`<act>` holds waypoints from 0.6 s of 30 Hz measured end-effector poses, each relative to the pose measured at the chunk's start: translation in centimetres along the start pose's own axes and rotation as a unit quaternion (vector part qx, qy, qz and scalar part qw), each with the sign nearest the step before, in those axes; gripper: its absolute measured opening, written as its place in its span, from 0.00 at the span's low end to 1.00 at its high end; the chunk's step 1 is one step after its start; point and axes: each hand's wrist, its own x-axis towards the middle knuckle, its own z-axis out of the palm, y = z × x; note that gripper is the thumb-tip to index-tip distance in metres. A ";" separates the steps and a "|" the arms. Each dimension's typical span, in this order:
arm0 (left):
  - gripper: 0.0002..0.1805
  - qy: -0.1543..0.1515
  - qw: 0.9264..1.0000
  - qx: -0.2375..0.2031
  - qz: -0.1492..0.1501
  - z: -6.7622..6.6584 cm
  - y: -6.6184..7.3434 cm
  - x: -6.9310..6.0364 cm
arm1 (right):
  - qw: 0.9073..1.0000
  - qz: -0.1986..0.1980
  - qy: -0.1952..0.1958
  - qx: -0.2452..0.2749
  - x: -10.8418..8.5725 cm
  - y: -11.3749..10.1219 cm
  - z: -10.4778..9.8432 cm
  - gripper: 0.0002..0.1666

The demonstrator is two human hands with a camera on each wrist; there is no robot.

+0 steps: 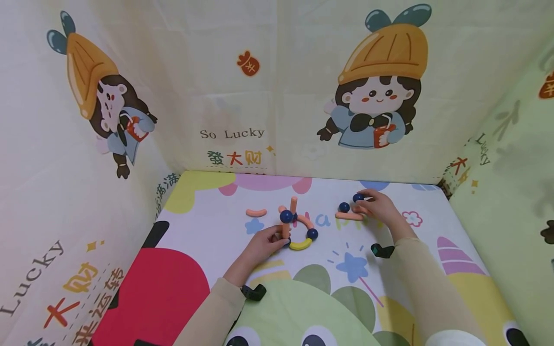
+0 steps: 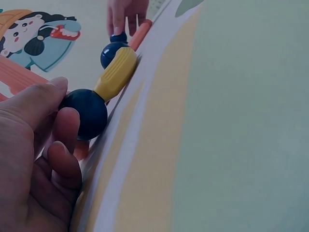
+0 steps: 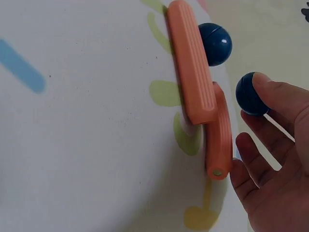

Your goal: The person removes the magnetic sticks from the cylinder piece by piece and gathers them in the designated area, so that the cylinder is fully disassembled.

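My left hand pinches a navy ball at the near left of a ring-like build. That build joins navy balls with curved orange rods, a yellow curved rod and straight orange rods, one pointing up. Another navy ball sits at its right side. Between thumb and fingers of my right hand is a separate navy ball, held off the table. Beside that hand lie a straight orange rod, a curved orange rod and a loose navy ball.
A loose curved orange rod lies left of the build. The table's printed cloth runs back to a patterned fabric wall, with more fabric on both sides.
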 end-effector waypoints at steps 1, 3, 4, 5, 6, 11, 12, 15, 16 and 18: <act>0.19 0.001 1.000 0.000 0.001 0.0 0.0 0.0 | 1.000 -0.001 -0.001 -0.002 0.2 0.0 0.1 0.34; 0.19 0.002 1.000 0.003 0.006 0.0 0.0 -0.1 | 1.000 0.000 -0.006 -0.004 0.6 0.2 0.3 0.34; 0.19 0.002 1.000 0.004 0.010 0.0 -0.1 -0.1 | 1.000 0.000 -0.008 -0.009 0.9 0.3 0.5 0.33; 0.19 0.003 1.000 0.005 0.014 -0.1 -0.1 -0.1 | 1.000 0.002 -0.013 -0.010 1.1 0.4 0.5 0.33; 0.20 0.003 1.000 0.007 0.016 -0.1 -0.1 -0.1 | 1.000 0.005 -0.017 -0.010 1.2 0.5 0.6 0.33; 0.20 0.002 1.000 0.006 0.020 0.0 -0.2 -0.1 | 1.000 0.012 -0.026 -0.008 1.6 1.0 1.0 0.33; 0.20 0.002 1.000 0.005 0.019 0.0 -0.2 -0.1 | 1.000 0.010 -0.025 -0.007 1.6 1.0 1.1 0.32; 0.20 0.003 1.000 0.007 0.020 0.0 -0.2 -0.1 | 1.000 -0.002 -0.026 -0.012 1.4 1.1 1.2 0.32; 0.20 0.003 1.000 0.007 0.023 0.0 -0.2 -0.1 | 1.000 -0.003 -0.025 -0.013 1.3 1.1 1.2 0.32; 0.20 0.003 1.000 0.010 0.026 0.0 -0.2 -0.1 | 1.000 -0.005 -0.024 -0.015 1.2 1.1 1.3 0.32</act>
